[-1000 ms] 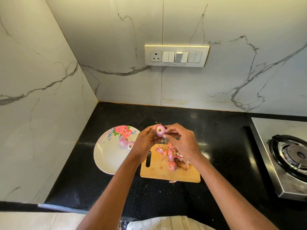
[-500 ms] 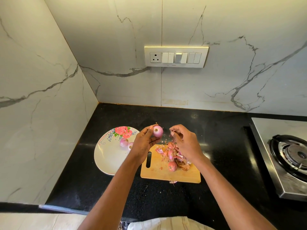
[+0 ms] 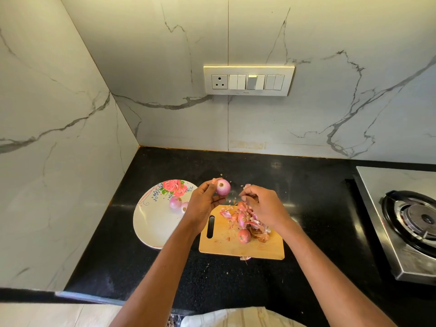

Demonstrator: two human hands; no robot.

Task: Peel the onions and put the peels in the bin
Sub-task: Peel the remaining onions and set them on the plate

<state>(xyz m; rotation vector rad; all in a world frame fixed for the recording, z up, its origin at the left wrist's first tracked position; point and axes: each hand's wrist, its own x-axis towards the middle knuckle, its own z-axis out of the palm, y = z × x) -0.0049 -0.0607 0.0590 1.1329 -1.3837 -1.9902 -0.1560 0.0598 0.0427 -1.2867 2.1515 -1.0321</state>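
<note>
My left hand (image 3: 204, 204) holds a small peeled pink onion (image 3: 223, 187) in its fingertips above the counter, just past the wooden cutting board (image 3: 224, 246). To its right, my right hand (image 3: 263, 206) hovers over the board's far edge with fingers curled down; a small scrap may sit in its fingertips, but I cannot tell. On the board lies a pile of pink and brown onion peels (image 3: 250, 220) with an unpeeled onion (image 3: 244, 236) at its near side. Two peeled onions (image 3: 175, 202) rest on a white floral plate (image 3: 153, 223) to the left.
The black counter (image 3: 318, 208) meets marble walls at the back and left. A steel gas stove (image 3: 405, 223) stands at the right edge. A switch panel (image 3: 249, 80) is mounted on the back wall. Peel crumbs lie on the counter near the board's front edge.
My hands have come apart: the right hand left the onion and dropped toward the peel pile, while the left hand kept the onion and shifted it slightly left.
</note>
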